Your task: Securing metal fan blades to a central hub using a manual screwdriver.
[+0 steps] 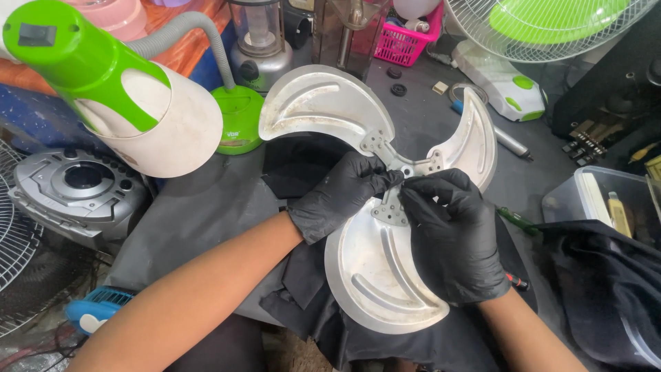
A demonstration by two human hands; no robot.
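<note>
A three-bladed metal fan blade lies flat on a dark cloth in the middle of the head view. Both my hands wear black gloves. My left hand pinches at the hub of the blade with its fingertips. My right hand rests over the near blade and its fingers meet the left ones at the hub. Whatever small part sits between the fingertips is hidden.
A green and white desk lamp leans in at the upper left. A grey radio sits at the left. A white fan with green blades stands behind, a pink basket beside it. A clear plastic box is at the right.
</note>
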